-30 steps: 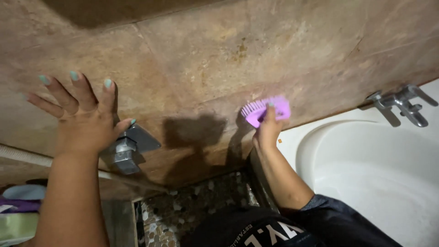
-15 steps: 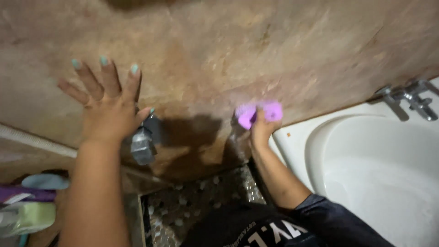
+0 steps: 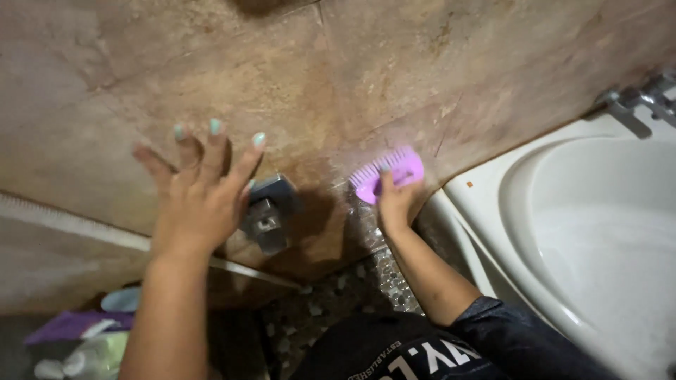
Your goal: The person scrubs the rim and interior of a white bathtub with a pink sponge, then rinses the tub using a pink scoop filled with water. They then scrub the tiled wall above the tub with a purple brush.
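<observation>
Purple brush (image 3: 389, 173) in right hand (image 3: 396, 203), purple bottle (image 3: 70, 326) lower left

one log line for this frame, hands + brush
left hand: spread flat on brown tile wall | right hand: grips purple brush, bristles on wall | white tub: right

Both forearms are bare, the left hand (image 3: 201, 204) showing pale turquoise polish on its nails. A dark, glossy sleeve ends near the elbow of the right arm, whose right hand (image 3: 396, 204) wears the same polish. White lettering crosses the dark garment below.
</observation>
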